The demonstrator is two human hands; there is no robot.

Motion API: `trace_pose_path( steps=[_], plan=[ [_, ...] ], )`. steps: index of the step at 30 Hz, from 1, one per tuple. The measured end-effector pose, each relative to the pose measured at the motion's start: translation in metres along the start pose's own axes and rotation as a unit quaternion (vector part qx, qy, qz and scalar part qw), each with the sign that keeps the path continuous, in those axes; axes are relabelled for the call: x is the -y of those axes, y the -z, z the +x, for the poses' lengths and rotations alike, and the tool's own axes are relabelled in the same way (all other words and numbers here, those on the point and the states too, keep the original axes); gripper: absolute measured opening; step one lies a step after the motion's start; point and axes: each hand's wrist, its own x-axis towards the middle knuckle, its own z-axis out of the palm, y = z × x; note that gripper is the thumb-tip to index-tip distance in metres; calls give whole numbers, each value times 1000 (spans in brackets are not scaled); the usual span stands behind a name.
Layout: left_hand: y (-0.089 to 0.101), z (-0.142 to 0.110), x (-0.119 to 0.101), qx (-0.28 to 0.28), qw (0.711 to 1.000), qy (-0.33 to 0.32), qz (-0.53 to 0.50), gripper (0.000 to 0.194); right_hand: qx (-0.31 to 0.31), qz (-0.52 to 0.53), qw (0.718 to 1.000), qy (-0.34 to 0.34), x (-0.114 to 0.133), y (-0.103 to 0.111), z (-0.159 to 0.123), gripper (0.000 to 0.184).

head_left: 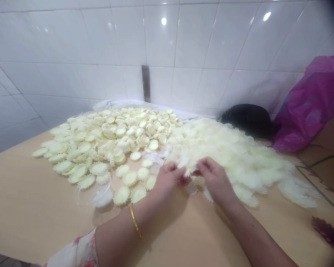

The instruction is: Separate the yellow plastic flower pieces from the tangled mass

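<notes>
My left hand (169,178) and my right hand (213,177) meet at the front of a heap of thin, whitish, jagged-edged pieces (228,152). Fingers and thumbs of both are pinched on a pale jagged-edged flower-like piece (187,169), partly covered by the fingertips. Its material is too blurred to tell. Left of the hands spreads a big pile of pale yellow round pieces with scalloped rims (111,139). Several similar discs (130,178) lie flat beside my left wrist, which wears a gold bangle (135,220).
A small clear container with something white inside (102,195) stands left of my forearm on the wooden table (25,207). Behind the right heap are a black rounded object (247,118) and a pink plastic bag (308,104). A dark red scalloped piece (327,233) lies at right. A tiled wall (100,33) borders the back.
</notes>
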Motion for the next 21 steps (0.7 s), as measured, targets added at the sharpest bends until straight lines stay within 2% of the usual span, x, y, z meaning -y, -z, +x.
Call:
trace_pose_path(
  steps=[4, 7, 12, 16, 21],
  plan=[
    [2, 2, 0, -1, 999, -22, 38, 21, 22, -11, 1000, 13, 0, 1, 0, 24],
    [2, 2, -1, -30, 996, -46, 66, 21, 37, -18, 999, 31, 3, 2, 0, 26],
    [-4, -3, -2, -52, 997, -39, 33, 27, 60, -16, 996, 57, 8, 1, -4, 27],
    [-3, -4, 0, -11, 999, -38, 9, 32, 98, -15, 994, 35, 7, -2, -6, 27],
    [4, 0, 2, 24, 998, -34, 48, 34, 99, 80, 992, -14, 1, 2, -1, 23]
  ],
)
